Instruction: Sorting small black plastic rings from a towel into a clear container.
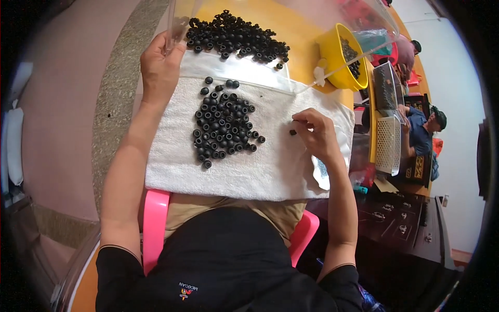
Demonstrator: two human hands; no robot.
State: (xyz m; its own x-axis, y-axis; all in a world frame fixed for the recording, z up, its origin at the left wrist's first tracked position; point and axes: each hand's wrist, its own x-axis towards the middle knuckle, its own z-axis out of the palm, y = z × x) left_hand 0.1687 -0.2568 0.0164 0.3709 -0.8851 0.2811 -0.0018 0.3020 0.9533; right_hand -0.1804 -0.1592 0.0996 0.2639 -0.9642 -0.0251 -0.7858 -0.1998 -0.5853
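My left hand (160, 67) is closed on the left edge of a clear plastic bin (208, 66). Inside it lies a heap of small black parts (234, 36). On the white towel (176, 166) before me is a loose pile of black, round, hollow caps (223, 122), many with their open ends showing. To the right of the pile, my right hand (314, 130) is low over the towel, thumb and fingers pinched around a small dark piece, mostly hidden. Just below its fingertips shows a small black cap (293, 132); I cannot make out whether it touches them.
A yellow tub (335, 62) with dark parts stands at the back right of the table. Beyond are a white perforated basket (388, 145) and a clear bin (385, 86). A person in a blue shirt (418, 130) sits at the right. I sit on a pink chair (156, 221).
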